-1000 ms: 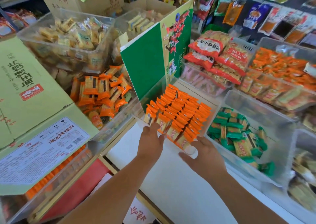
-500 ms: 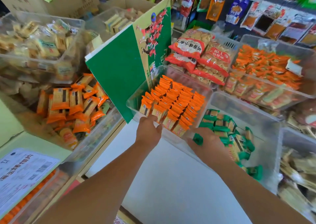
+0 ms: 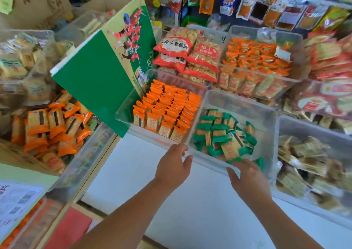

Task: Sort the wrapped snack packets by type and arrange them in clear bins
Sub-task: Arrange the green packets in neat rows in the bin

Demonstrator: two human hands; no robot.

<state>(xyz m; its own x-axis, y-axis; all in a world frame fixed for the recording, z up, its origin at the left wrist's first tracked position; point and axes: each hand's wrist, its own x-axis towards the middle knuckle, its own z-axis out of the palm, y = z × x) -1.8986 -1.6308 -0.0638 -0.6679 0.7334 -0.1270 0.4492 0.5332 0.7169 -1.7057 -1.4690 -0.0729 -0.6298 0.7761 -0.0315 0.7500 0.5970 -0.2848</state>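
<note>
In the head view, the left hand point(image 3: 172, 165) reaches to the near right corner of a clear bin point(image 3: 122, 113) on the white desk point(image 3: 152, 195). Its fingers point(image 3: 177, 148) lie rather straight against the bin wall, with the thumb spread aside. Inside, orange snack packets point(image 3: 167, 108) stand in tidy rows. Just beside it, a second clear bin point(image 3: 266, 119) holds loose green snack packets point(image 3: 222, 134). The right hand point(image 3: 249, 180) is at that bin's near wall; I cannot tell whether its blurred fingers point(image 3: 245, 164) grip anything. A green carton point(image 3: 99, 77) leans against the first bin.
</note>
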